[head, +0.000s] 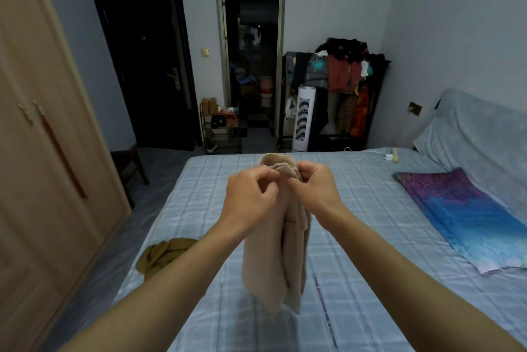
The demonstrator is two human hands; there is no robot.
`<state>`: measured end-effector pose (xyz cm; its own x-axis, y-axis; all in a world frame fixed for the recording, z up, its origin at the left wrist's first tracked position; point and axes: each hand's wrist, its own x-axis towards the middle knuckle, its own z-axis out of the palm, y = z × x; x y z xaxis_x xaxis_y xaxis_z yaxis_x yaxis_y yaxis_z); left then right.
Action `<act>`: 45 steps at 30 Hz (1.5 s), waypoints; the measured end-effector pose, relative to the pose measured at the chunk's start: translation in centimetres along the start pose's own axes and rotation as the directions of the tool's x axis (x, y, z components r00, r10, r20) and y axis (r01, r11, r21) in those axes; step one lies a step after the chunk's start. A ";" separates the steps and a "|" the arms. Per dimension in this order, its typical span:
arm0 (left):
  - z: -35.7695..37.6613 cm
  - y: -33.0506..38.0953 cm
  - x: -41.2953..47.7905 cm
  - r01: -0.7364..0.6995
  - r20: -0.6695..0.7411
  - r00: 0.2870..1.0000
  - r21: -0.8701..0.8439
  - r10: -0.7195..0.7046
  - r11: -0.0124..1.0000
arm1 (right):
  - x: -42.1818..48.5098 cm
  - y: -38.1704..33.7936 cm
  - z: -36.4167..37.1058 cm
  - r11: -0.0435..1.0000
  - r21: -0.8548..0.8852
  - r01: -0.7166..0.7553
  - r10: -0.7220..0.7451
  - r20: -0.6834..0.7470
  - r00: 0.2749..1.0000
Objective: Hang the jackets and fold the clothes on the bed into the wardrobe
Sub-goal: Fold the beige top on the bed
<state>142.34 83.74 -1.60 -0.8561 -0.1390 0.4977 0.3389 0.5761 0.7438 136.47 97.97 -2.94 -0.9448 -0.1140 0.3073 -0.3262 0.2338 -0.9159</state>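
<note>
A beige garment (273,260) hangs bunched above the bed (356,237), held up by its top edge. My left hand (251,197) and my right hand (312,189) both pinch that top edge, close together, at the middle of the view. The cloth droops down between my forearms, its lower end above the blue checked sheet. An olive-brown garment (162,254) lies crumpled near the bed's left edge. The light wooden wardrobe (42,166) stands at the left with its doors closed.
A purple and blue pillow (462,217) lies at the bed's right side against a covered headboard (479,140). Beyond the bed's far edge stand a white tower fan (303,117), a loaded clothes rack (342,80), a shoe rack (221,129) and a dark stool (128,163).
</note>
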 end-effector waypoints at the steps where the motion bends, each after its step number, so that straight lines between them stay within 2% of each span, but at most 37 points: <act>1: -0.5 -0.2 0.2 -0.050 -0.071 0.996 0.048 0.053 0.998 | 0.2 0.2 -0.2 0.999 -0.031 0.012 -0.012 0.015 1.000; 3: -1.8 -0.7 0.6 -0.144 -0.154 0.973 0.179 0.172 0.973 | 0.3 0.3 -0.7 0.998 -0.059 0.027 -0.024 0.066 0.998; 5: -2.8 -1.3 1.2 -0.166 -0.054 0.979 0.329 0.194 0.930 | 0.2 0.2 -1.1 0.998 -0.040 0.047 -0.042 0.131 0.991; 6: -3.1 -1.5 1.6 -0.141 0.048 0.990 0.358 0.132 0.923 | 0.1 0.0 -1.2 0.998 -0.011 0.058 -0.055 0.166 0.985; 8: -3.1 -1.3 2.1 -0.035 0.234 0.971 0.310 -0.041 0.950 | -0.2 -0.4 -1.3 0.996 0.045 0.072 -0.080 0.231 0.970; 9: -2.9 -1.3 2.3 0.012 0.278 0.957 0.249 -0.083 0.969 | -0.3 -0.6 -1.3 0.995 0.066 0.080 -0.095 0.257 0.962; 11: -2.6 -1.2 2.6 0.065 0.266 0.958 0.146 -0.102 0.987 | -0.7 -0.7 -1.4 0.990 0.097 0.102 -0.127 0.292 0.948; 13: -2.6 -0.9 2.9 0.079 0.263 0.959 0.121 -0.108 0.990 | -1.0 -0.8 -1.7 0.985 0.137 0.107 -0.144 0.297 0.944; 16: -2.7 -0.6 3.3 0.062 0.419 0.902 0.114 -0.105 0.991 | -1.4 -0.6 -2.3 0.979 0.174 0.101 -0.152 0.312 0.938; 18: -2.8 -0.2 3.4 0.068 0.481 0.873 0.042 -0.080 0.997 | -1.6 -0.4 -2.6 0.977 0.179 0.115 -0.168 0.316 0.934; 25: -2.2 0.5 3.8 0.010 0.486 0.874 0.030 -0.023 1.000 | -1.9 0.0 -3.6 0.971 0.201 0.129 -0.181 0.265 0.947; 28: -2.2 0.4 4.0 -0.095 0.462 0.885 0.049 0.062 0.994 | -1.9 0.1 -3.4 0.962 0.230 0.146 -0.193 0.200 0.961; 31: -2.4 0.6 4.3 -0.183 0.463 0.879 0.107 0.114 0.977 | -2.2 0.5 -3.3 0.962 0.218 0.166 -0.210 0.199 0.957; 38: -4.6 1.4 5.2 -0.148 0.481 0.866 -0.019 0.139 0.989 | -3.4 4.8 -3.0 0.994 0.039 0.103 -0.109 0.197 0.974; 45: -7.5 1.5 5.9 -0.204 0.409 0.897 0.046 0.168 0.978 | -4.7 8.0 -1.4 0.995 0.098 -0.012 -0.011 0.224 0.974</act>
<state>140.77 77.79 5.80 -0.8706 0.3013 0.3888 0.4880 0.6284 0.6057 138.23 101.78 -11.38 -0.9098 -0.3303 0.2513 -0.3103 0.1392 -0.9404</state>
